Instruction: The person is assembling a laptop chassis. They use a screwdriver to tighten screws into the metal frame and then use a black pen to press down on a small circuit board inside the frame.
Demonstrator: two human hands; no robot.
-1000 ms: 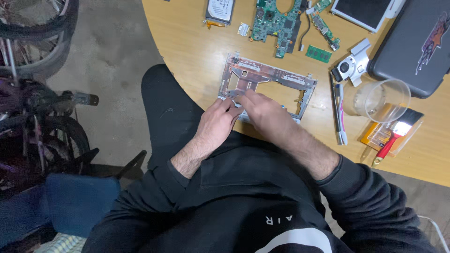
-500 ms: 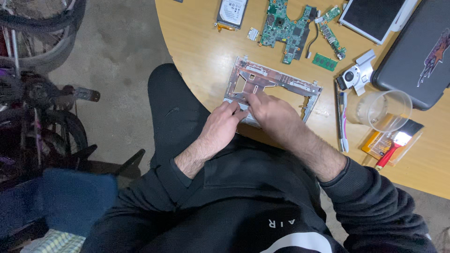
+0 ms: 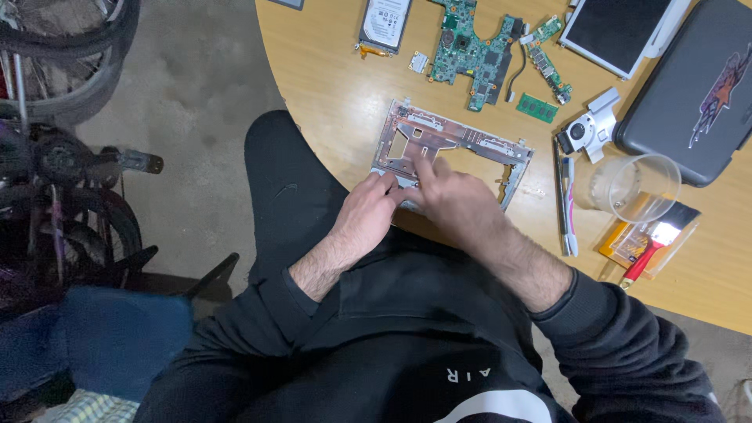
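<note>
We count one metal laptop frame [image 3: 450,149], flat on the round wooden desk [image 3: 329,86] at its near edge, silver-grey with cut-out openings and thin rails. Two hands are on it: left hand [image 3: 365,213] at the frame's near left corner, fingers curled against the edge; right hand [image 3: 454,200] on the frame's near middle, index finger stretched out and pressing the metal, other fingers loosely bent. Right hand is motion-blurred, so we cannot tell if either hand actually pinches a part.

Beyond the frame:
- one hard drive [image 3: 385,22], silver slab with a white label
- one large green circuit board [image 3: 472,48]
- one narrow green board [image 3: 546,59] and one small green memory stick [image 3: 537,108] right of it
- one small fan unit [image 3: 587,129], silver bracket and dark round rotor

Right of the frame:
- two pens [image 3: 565,204] lying side by side
- one clear plastic cup [image 3: 633,188], round, see-through
- one brush [image 3: 656,243], red handle, on an orange flat packet [image 3: 623,241]
- one dark grey laptop lid [image 3: 697,86] with a reddish sticker
- one dark screen panel [image 3: 619,30], pale rim

Left of the frame, off the desk: concrete floor [image 3: 180,117], bicycle wheels [image 3: 55,47].
</note>
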